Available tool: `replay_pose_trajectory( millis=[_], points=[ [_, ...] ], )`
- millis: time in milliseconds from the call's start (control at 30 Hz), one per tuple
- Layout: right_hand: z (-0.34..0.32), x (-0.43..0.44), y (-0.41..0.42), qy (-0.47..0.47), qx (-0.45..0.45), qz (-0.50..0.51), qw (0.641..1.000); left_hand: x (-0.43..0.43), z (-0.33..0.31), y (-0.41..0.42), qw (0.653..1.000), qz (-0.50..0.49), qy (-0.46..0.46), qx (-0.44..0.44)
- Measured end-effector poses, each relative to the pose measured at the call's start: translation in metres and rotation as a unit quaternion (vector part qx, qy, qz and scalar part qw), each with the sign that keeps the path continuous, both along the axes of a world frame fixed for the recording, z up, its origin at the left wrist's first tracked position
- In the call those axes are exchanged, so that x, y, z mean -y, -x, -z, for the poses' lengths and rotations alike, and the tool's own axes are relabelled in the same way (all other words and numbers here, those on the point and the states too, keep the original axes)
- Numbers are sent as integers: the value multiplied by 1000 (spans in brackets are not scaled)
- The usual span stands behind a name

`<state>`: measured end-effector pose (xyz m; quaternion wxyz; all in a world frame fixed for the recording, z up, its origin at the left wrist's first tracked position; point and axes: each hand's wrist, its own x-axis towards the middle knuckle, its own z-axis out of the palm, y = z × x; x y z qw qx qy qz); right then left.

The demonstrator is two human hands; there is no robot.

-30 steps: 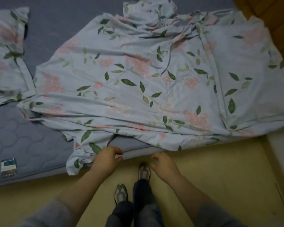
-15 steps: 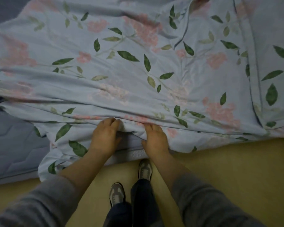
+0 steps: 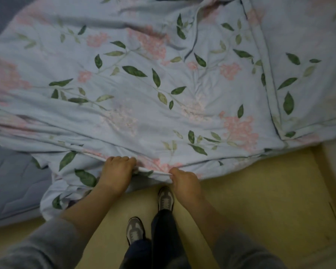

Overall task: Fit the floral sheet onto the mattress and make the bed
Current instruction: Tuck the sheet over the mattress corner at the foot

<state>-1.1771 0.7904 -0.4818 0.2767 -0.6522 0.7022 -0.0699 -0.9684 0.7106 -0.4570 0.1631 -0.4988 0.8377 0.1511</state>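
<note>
Pale-blue fabric with pink blooms: one floral sheet (image 3: 143,105) lies rumpled over one grey quilted mattress (image 3: 11,183), its hem hanging off the mattress's near edge. Your two hands both grip that hem. Your left hand (image 3: 116,171) curls its fingers over a fold, and your right hand (image 3: 184,180) pinches the edge just off the mattress. Two shoes (image 3: 135,230) stand on the floor (image 3: 260,200) below. Half a second ago a strip of mattress edge showed between your hands; now the sheet covers it.
</note>
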Motion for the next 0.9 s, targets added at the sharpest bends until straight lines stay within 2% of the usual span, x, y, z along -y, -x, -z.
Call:
replay_pose_trajectory(
  millis=[167, 400, 533, 600, 800, 900],
  points=[
    [-19, -50, -6, -63, 23, -5, 998, -45, -20, -14, 999, 7, -21, -42],
    [-52, -93, -2, -53, -50, -2, 997, -100, -37, -14, 994, -2, -48, -96],
    [-54, -122, 4, -47, -43, 21, 998, -125, -42, -2, 993, 6, -96, -72],
    [-52, -138, 5, -40, -22, 29, 999, -135, -43, 2, 994, 6, -108, -30],
    [-51, -153, -3, -118, 8, 25, 993, -149, -47, 9, 993, 20, -85, 79],
    [-51, -156, -5, -148, 35, 38, 988, -154, -50, 8, 992, -8, -83, 92]
  ],
)
